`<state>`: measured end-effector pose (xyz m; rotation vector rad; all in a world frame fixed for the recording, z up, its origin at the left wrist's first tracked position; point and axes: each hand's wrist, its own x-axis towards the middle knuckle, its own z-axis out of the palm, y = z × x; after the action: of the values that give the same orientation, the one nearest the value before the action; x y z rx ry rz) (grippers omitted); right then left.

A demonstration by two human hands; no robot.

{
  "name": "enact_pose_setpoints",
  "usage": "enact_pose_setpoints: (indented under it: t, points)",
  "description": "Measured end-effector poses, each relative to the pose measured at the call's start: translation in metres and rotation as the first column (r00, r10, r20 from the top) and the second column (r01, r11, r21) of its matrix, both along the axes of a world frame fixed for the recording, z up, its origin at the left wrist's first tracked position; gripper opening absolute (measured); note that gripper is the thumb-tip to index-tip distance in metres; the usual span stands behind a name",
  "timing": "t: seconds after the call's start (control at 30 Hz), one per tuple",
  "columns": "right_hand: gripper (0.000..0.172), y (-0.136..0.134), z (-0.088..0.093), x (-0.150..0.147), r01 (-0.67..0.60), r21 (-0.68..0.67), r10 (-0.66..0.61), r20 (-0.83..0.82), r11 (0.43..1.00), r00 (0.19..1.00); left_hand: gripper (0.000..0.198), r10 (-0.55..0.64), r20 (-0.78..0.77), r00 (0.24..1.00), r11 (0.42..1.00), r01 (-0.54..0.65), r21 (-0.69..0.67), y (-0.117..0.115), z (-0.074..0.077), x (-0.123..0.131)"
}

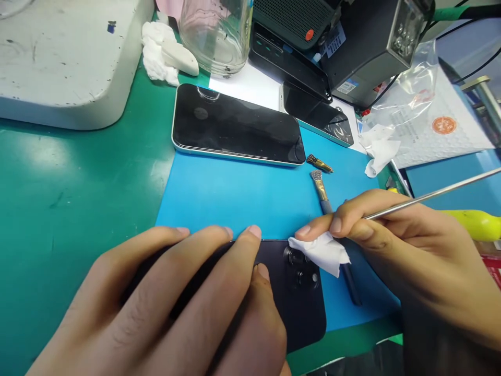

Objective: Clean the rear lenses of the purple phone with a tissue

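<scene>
A dark smartphone [301, 318] lies back side up at the front of the blue mat, its camera lenses [301, 269] facing me. My left hand [188, 308] lies across the phone and grips it, with fingertips at its far edge. In my right hand [391, 245], a white tissue [323, 253] is pressed under the fingers against the phone's camera corner. The same hand also holds a thin metal rod [442, 196], which points out to the right. Beneath and beside the right hand lies a brush [321, 188] with a dark handle, partly covered.
Another phone [238, 125] lies screen up on the blue mat [219, 193]. Behind it are a smaller phone [317, 112], a glass jar [215, 36], crumpled tissue [156, 52] and a dark box-shaped device [368, 47]. A small brush head [319, 163] lies nearby; a white tray [70, 62] stands left.
</scene>
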<state>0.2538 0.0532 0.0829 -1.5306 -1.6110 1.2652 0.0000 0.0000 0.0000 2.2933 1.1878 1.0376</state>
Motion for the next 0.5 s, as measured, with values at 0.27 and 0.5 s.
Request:
enact_pose_setpoints:
  t: [0.27,0.5]
  points:
    - [0.017,0.002,-0.001,0.003,-0.066,0.023,0.065,0.014,0.998,0.998,0.039,-0.031,-0.152,0.988,0.992,0.049,0.112,0.004,0.006,-0.013]
    - [0.017,-0.001,-0.004,0.015,-0.088,0.147,0.077,0.080,0.985,0.994,0.042,-0.065,-0.254,0.965,0.980,0.110,0.164,0.007,0.019,-0.019]
